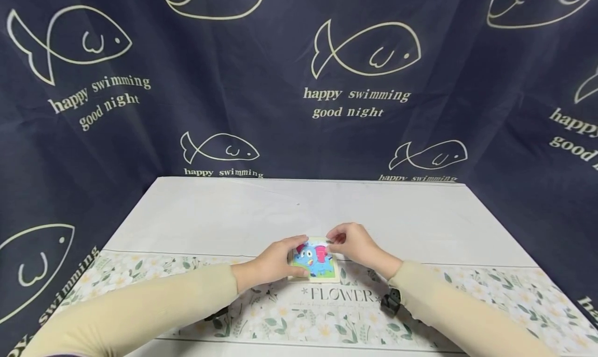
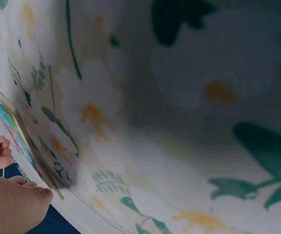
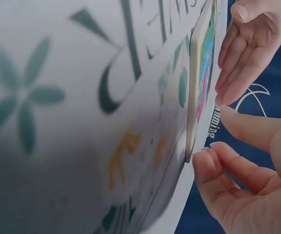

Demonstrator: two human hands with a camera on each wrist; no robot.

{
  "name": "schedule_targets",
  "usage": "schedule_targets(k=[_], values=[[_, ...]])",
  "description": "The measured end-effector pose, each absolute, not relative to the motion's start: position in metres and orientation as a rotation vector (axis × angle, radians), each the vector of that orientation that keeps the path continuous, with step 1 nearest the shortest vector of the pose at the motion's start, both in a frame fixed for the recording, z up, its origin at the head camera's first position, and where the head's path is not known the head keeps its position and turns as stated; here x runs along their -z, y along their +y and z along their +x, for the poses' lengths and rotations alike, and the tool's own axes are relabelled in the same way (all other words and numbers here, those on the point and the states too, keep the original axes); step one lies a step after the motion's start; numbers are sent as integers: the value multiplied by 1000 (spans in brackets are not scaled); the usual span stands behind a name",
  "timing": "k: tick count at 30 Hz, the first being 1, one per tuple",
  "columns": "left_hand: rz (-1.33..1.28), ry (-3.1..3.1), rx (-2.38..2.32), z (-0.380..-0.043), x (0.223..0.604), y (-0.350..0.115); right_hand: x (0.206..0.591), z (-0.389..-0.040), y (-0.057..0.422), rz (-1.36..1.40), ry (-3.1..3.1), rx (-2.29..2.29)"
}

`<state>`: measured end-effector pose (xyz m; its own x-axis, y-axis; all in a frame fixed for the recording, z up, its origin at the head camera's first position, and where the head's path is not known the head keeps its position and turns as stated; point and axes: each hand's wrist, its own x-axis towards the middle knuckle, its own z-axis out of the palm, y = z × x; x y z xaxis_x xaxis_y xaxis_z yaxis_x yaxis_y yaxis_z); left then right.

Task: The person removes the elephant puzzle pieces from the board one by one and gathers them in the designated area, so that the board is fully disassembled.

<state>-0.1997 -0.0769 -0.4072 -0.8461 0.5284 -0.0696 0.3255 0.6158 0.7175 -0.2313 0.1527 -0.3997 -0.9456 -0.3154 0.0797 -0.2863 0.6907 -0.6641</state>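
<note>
A small square puzzle (image 1: 316,266) with a blue elephant with pink ears lies on the table in front of me, framed by a pale border. My left hand (image 1: 273,261) spans its left side, fingers at the upper left corner and thumb over the lower left. In the right wrist view, that left hand (image 3: 252,48) has its fingers extended and spread beside the board's face. My right hand (image 1: 357,245) is at the upper right corner, with thumb and index finger apart. Nothing shows between the right hand's (image 3: 252,170) thumb and fingers, whose tips are close to the board's edge.
A white table (image 1: 233,206) carries a floral runner (image 1: 187,315) with the word FLOWER printed below the puzzle. A dark blue curtain (image 1: 280,87) with fish drawings hangs behind and at both sides. A black wrist device (image 1: 390,301) sits under the right forearm.
</note>
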Motion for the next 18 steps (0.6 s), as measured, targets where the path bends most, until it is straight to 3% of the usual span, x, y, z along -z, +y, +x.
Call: schedule_targets(k=[18], values=[[749, 2626, -913, -200, 408, -77, 404, -230, 140, -316, 2929, 955]])
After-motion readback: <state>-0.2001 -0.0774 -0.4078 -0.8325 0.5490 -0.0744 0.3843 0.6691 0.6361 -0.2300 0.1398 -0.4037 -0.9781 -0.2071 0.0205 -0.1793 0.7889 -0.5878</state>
